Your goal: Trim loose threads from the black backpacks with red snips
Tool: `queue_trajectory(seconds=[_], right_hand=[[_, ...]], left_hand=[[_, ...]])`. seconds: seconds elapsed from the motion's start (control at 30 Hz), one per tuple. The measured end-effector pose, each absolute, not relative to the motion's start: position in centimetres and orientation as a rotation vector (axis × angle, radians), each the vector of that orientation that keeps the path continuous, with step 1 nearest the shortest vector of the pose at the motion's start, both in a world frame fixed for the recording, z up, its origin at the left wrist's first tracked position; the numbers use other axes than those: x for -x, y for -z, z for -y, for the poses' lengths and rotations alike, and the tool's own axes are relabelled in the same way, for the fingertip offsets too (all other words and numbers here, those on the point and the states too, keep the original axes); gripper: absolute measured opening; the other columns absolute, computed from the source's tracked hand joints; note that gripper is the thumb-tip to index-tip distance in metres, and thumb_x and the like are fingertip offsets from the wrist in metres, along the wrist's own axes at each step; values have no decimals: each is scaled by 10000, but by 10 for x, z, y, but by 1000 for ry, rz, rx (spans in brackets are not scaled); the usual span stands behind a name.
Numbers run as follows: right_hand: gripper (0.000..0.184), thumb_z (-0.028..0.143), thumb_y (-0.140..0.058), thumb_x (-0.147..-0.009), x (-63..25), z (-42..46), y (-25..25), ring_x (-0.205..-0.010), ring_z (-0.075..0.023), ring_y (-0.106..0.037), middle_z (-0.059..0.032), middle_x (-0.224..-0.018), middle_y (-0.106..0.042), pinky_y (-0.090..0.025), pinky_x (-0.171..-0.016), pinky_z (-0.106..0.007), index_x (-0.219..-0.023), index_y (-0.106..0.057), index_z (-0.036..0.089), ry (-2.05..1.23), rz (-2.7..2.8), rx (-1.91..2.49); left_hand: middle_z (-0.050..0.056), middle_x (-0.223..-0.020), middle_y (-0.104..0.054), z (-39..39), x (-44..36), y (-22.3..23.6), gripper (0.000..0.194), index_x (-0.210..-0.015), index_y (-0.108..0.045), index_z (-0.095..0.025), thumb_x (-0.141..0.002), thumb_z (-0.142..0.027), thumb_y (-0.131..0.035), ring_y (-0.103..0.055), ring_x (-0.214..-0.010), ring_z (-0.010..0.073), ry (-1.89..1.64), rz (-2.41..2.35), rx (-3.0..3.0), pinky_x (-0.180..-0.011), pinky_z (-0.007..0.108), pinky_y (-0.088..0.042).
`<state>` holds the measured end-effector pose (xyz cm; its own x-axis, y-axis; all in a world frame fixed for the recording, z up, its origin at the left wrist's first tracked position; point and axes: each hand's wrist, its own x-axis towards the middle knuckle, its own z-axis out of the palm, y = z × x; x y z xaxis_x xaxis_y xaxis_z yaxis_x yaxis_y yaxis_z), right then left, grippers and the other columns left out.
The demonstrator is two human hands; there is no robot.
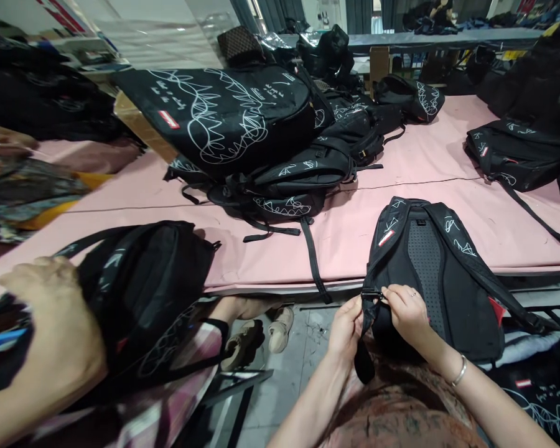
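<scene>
A black backpack (424, 280) with white scribbled marks leans against the table edge before me, its back panel and shoulder straps facing up. At its lower left side, my left hand (348, 326) is closed around a black shoulder strap (366, 317). My right hand (407, 309), wearing a ring and a bracelet, pinches the right end of a small dark buckle (372, 294) on that strap. The two hands are close together with the buckle between them. Part of the strap's webbing is hidden by my left fingers, and its end loop hangs below them.
A pink-covered table (270, 261) runs across, bearing a pile of black backpacks (280, 162) and another backpack (522, 152) at right. To the left, a co-worker's hand (51, 317) is at another black backpack (144, 274). Shoes (280, 328) show on the floor.
</scene>
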<state>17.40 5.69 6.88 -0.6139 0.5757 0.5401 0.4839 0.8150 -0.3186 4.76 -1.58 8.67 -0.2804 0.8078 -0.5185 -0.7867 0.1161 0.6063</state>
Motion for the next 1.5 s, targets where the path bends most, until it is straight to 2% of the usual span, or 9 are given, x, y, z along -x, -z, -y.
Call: queue_trajectory(seconds=[0.23, 0.43, 0.8, 0.93, 1.07, 1.2, 1.27, 1.37, 1.5], right_hand=[[272, 152, -367, -935, -175, -55, -73, -789, -187, -546, -81, -848, -632, -424, -736, -304, -914, -638, 143, -289, 2291, 798], [242, 177, -398, -931, -179, -55, -78, -821, -200, -553, -103, -907, -627, -429, -740, -316, -1023, -616, 126, -214, 2338, 772], [258, 118, -394, -912, -185, -48, -90, -778, -193, -537, -97, -936, -626, -399, -699, -320, -1055, -606, 147, -99, 2461, 819], [242, 105, -396, -906, -186, -48, -89, -756, -196, -532, -84, -909, -631, -395, -694, -327, -1009, -610, 150, -142, 2435, 835], [199, 150, -401, -905, -185, -51, -87, -796, -199, -541, -78, -840, -618, -419, -734, -325, -916, -599, 158, -457, 2269, 812], [120, 237, -476, -847, -177, -54, -81, -785, -180, -552, -57, -845, -596, -449, -722, -303, -924, -542, 174, -1044, 1905, 922], [194, 306, -543, -789, -169, -54, -76, -699, -159, -551, -26, -792, -587, -457, -644, -272, -934, -516, 181, -1312, 1744, 1034], [219, 385, -587, -734, -154, -52, -68, -503, -121, -481, 37, -579, -514, -406, -483, -226, -785, -522, 182, -1488, 1679, 1100], [298, 439, -552, -736, -146, -54, -60, -455, -99, -410, 55, -502, -427, -351, -440, -210, -600, -450, 194, -1516, 1653, 1124]], left_hand=[[58, -752, -698, 14, -49, -90, 234, -759, -675, -108, -583, -236, -761, -625, -665, 139, -1580, -1054, -25, -570, 197, -452], [36, -702, -686, 15, -53, -88, 303, -793, -665, -111, -553, -255, -784, -584, -543, 92, -1594, -1080, 9, -513, 178, -448], [-8, -660, -637, 23, -62, -93, 329, -838, -639, -115, -580, -262, -780, -512, -491, 27, -1659, -1219, 63, -450, 109, -383], [-16, -647, -627, 23, -64, -94, 364, -851, -640, -119, -554, -261, -795, -514, -510, 32, -1685, -1238, 61, -481, 117, -405], [-6, -672, -634, 23, -59, -93, 356, -841, -641, -126, -553, -266, -797, -546, -548, 55, -1679, -1232, 64, -511, 146, -437], [32, -723, -660, 28, -54, -93, 386, -892, -633, -125, -563, -247, -795, -588, -608, 100, -1632, -1201, 61, -554, 196, -478], [43, -757, -667, 33, -58, -93, 399, -917, -626, -134, -572, -245, -794, -608, -653, 120, -1578, -1160, 51, -610, 227, -501], [36, -831, -663, 42, -68, -89, 463, -996, -597, -193, -582, -265, -792, -630, -692, 140, -1445, -1073, 21, -625, 247, -508], [11, -633, -635, 61, -61, -96, 675, -1203, -495, -240, -594, -289, -783, -530, -423, 87, -1244, -1108, -84, -419, 183, -398]])
